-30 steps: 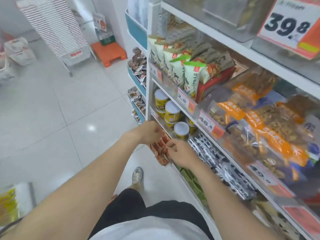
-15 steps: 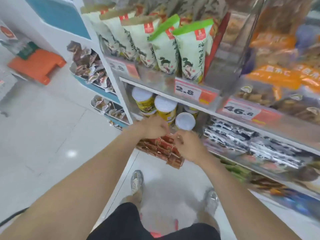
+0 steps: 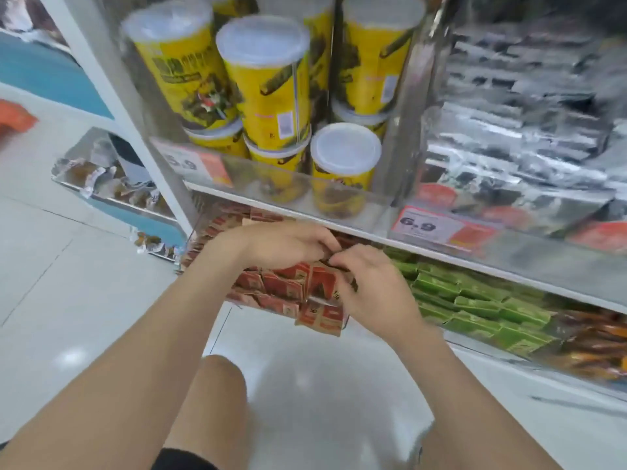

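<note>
Both hands (image 3: 334,262) on red packets (image 3: 288,283), low shelf.

From the red packets (image 3: 285,286), we find open floor (image 3: 315,385) at 6 o'clock, a free way out. At 12 o'clock the shelf board (image 3: 244,202) hangs low over them, leaving only a shallow slot. Green packets (image 3: 475,300) crowd 3 o'clock just beside; the white post (image 3: 152,157) bars 10 o'clock.
</note>
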The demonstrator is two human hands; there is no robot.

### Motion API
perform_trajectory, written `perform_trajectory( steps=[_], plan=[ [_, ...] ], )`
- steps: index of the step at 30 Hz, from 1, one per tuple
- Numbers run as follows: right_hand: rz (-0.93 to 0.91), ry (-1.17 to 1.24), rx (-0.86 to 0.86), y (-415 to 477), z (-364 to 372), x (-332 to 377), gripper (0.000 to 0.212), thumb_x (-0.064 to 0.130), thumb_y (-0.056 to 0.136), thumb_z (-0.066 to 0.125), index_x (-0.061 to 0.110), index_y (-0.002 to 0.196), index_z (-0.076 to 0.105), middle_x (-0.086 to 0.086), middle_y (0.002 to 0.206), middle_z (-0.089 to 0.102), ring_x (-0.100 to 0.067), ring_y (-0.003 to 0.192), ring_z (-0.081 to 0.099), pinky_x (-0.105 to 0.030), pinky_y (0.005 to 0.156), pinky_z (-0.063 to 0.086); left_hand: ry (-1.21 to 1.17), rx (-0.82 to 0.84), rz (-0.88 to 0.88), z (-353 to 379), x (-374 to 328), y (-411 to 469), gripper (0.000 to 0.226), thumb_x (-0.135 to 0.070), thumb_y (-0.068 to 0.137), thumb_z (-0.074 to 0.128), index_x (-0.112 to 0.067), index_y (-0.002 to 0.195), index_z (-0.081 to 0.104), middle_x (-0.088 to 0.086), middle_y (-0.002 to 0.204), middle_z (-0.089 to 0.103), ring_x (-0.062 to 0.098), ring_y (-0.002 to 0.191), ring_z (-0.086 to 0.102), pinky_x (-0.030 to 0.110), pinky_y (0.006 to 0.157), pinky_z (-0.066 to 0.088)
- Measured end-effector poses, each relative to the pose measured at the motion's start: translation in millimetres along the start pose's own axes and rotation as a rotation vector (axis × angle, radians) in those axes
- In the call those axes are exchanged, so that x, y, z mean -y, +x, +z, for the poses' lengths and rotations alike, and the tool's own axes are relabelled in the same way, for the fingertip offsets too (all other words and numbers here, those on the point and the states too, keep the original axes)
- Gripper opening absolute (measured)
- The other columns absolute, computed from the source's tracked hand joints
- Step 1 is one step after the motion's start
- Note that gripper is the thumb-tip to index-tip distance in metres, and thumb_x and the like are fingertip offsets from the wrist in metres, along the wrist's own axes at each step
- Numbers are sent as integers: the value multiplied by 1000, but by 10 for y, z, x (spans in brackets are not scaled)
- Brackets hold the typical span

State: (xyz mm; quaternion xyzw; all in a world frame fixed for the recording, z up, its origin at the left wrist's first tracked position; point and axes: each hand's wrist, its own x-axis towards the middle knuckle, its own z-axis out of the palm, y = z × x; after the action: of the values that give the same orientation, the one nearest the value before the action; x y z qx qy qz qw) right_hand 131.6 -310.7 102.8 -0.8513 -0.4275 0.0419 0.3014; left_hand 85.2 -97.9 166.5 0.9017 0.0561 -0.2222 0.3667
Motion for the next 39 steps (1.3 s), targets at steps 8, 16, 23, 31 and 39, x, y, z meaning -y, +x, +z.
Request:
perform_trajectory(
  steps=[8,16,23,31,39],
  plan=[
    [-177,-285,-293,-35,646,-396,26,17,88,73,21,113,78,4,97,67,-29,105,57,-38,88,29,23,-362,154,532,444,204,38,-1,103,51,-25,110,80,-8,103,80,3,92,72,30,85,56],
    [-229,-446,-508,-253,871,-444,22,17,94,75,24,114,80,4,101,67,-32,103,55,-40,87,28,80,-808,222,1073,552,48,37,-7,100,52,-31,101,79,-16,76,74,1,60,62,21,61,46],
    [-91,-553,-431,-379,723,-307,18,23,93,73,20,110,76,-5,114,62,-36,109,50,-47,89,36,231,-777,251,1350,526,-110,32,-17,105,52,-24,129,72,-6,123,76,17,116,68,36,106,51],
    [24,-620,-406,-275,680,8,20,17,90,65,20,106,76,-5,106,64,-33,104,53,-44,82,36,375,-744,221,1556,411,-170,39,-24,95,49,-24,131,64,-1,121,74,29,110,69,49,89,59],
    [9,-577,-256,-281,526,-110,26,18,99,58,21,121,72,-2,112,69,-31,110,56,-46,92,38,327,-799,186,1490,393,57,43,-13,100,55,-20,142,52,4,129,45,31,88,64,54,79,57]
  ],
)
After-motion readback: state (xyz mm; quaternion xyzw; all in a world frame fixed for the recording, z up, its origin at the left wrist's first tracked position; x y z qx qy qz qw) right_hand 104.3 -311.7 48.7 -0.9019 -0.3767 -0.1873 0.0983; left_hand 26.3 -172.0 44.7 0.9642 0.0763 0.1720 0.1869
